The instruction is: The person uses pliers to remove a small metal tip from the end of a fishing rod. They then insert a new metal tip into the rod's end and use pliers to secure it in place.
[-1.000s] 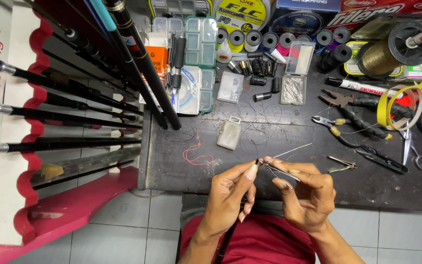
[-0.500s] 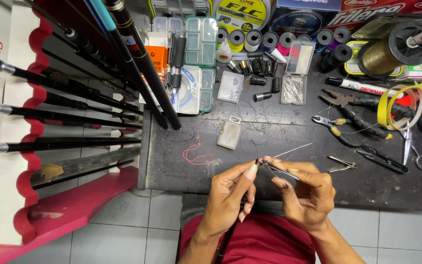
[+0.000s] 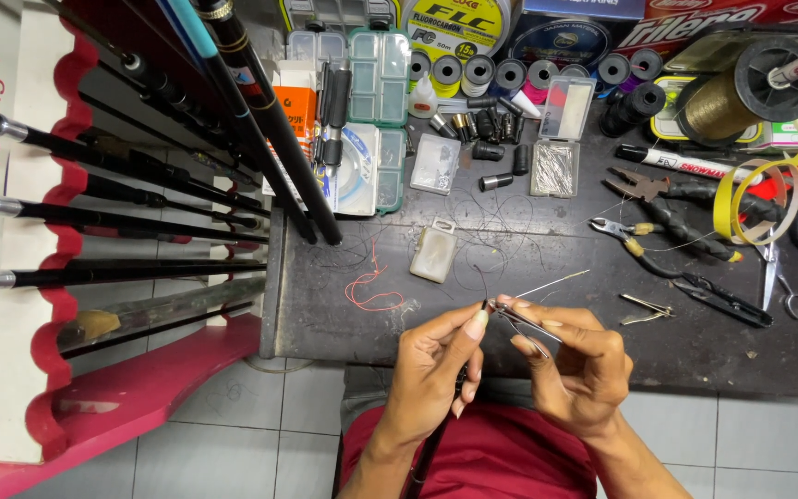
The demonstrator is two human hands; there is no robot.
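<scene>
Cluttered dark tabletop (image 3: 695,351) behind; left hand (image 3: 436,370) pinches the thin rod tip (image 3: 484,310) at its near edge, right hand (image 3: 574,365) pinches a small clipper (image 3: 521,323) closed at that tip; risk: fine line slips unseen, or the clipper nicks a fingertip.

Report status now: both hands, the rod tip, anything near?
Left hand pinches thin dark rod tip. Right hand holds small metal clippers at it. Red line lies beside.
</scene>
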